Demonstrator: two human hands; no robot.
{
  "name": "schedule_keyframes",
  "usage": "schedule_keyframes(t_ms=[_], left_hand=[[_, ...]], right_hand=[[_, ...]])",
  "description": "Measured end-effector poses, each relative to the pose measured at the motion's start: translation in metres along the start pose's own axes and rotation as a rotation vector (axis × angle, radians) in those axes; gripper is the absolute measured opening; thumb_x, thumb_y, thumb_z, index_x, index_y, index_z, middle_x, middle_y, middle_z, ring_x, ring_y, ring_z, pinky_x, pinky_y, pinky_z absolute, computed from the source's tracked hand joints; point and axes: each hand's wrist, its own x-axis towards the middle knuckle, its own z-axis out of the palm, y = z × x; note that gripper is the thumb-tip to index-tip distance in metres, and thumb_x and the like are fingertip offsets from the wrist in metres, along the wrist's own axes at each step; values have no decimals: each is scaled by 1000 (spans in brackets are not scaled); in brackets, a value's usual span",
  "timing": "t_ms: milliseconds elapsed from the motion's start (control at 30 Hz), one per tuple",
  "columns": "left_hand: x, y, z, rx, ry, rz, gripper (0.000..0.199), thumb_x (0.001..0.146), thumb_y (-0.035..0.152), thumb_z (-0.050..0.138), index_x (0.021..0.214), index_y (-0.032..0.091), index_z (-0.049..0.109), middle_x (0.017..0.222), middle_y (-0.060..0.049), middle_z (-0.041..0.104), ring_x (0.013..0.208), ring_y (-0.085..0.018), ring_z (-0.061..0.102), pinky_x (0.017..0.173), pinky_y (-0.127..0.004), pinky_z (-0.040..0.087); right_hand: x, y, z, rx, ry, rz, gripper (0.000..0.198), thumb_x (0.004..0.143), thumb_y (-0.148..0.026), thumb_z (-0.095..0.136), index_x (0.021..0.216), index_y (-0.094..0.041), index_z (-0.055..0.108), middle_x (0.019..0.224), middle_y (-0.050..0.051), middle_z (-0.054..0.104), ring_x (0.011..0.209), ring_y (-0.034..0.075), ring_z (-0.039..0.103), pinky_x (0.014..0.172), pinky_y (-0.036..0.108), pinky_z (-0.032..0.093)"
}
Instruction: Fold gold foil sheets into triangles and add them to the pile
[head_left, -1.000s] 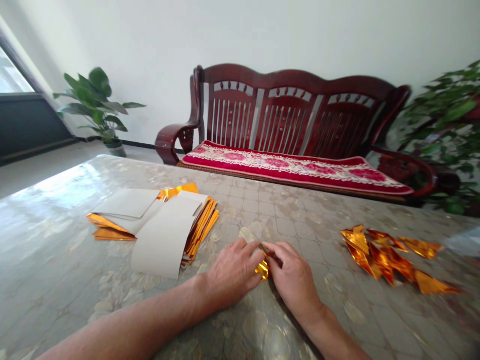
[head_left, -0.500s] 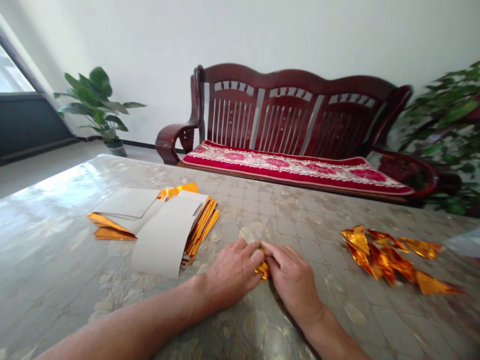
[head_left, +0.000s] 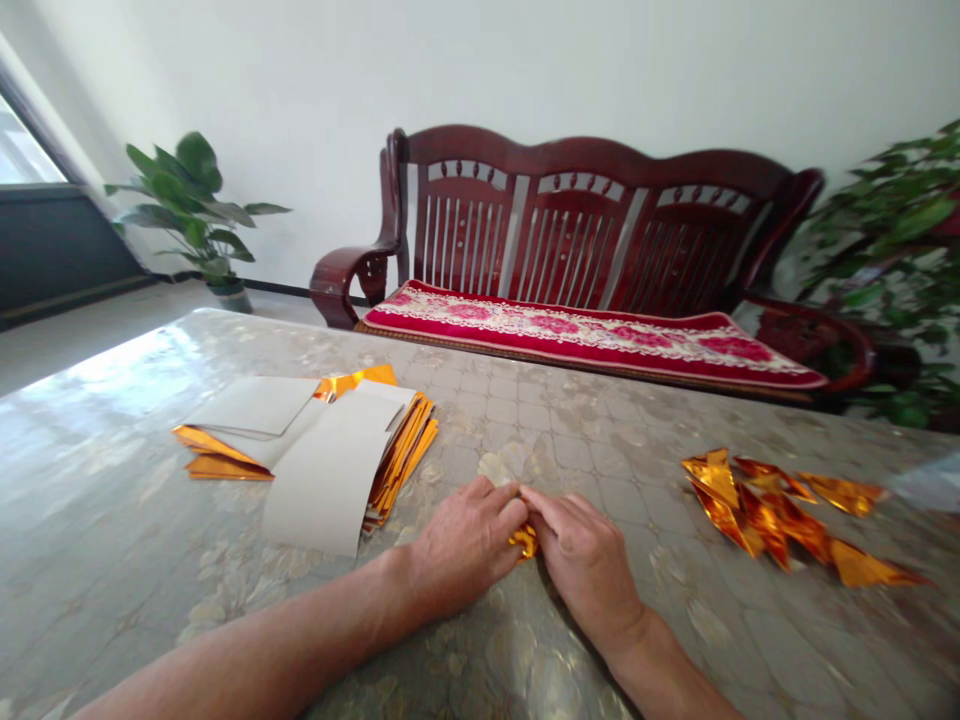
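Between my hands, low over the table, is a small piece of gold foil paper (head_left: 525,541), mostly covered by my fingers. My left hand (head_left: 474,540) is closed on its left side, fingers curled round it. From the right, my right hand (head_left: 586,560) pinches the same paper, its thumb and forefinger meeting the left fingers at the top. To the left lies a loose stack of foil paper sheets (head_left: 322,480), pale backs up and gold edges fanned out. Several folded gold foil pieces (head_left: 772,515) lie in a heap on the right.
The table (head_left: 480,420) has a patterned, glossy cover. Beyond it stands a dark red wooden bench (head_left: 577,235) with a red floral cushion (head_left: 592,337). Potted plants (head_left: 195,200) are at the back left and the far right. A clear plastic item (head_left: 930,487) sits at the right edge.
Both hands stay at the same spot on the foil paper. The right fingers have shifted very slightly over its top; the stack and the folded pieces are unmoved.
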Motion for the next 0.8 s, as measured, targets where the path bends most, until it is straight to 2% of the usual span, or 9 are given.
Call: schedule_keyframes(t_ms=[367, 467, 633, 800], left_hand=[[-1, -1, -1, 23, -8, 31, 21, 95, 28, 55, 113, 19, 55, 123, -4, 61, 98, -21, 56, 91, -36, 48], [-1, -2, -3, 20, -11, 25, 22, 94, 28, 56, 114, 19, 55, 123, -4, 61, 97, -22, 56, 89, -35, 48], [0, -4, -6, -24, -44, 40, 15, 93, 23, 56, 108, 18, 56, 112, -5, 64, 100, -21, 57, 93, -34, 46], [0, -4, -7, -31, -47, 37, 18, 94, 25, 57, 110, 17, 55, 115, -5, 63, 100, -21, 57, 93, -35, 46]], right_hand=[[3, -1, 4, 186, 7, 193, 34, 86, -13, 48, 112, -21, 69, 91, 4, 75, 84, 18, 69, 78, 31, 55], [1, 1, 5, 172, 1, 155, 33, 89, -13, 48, 113, -21, 69, 91, 4, 75, 84, 18, 69, 78, 31, 55], [-2, 2, 3, 144, -13, 60, 33, 93, -14, 47, 117, -21, 69, 96, 5, 75, 86, 18, 68, 78, 29, 55], [-3, 1, 0, 122, -43, 24, 34, 93, -13, 47, 119, -21, 68, 94, 6, 75, 85, 18, 67, 78, 29, 56]])
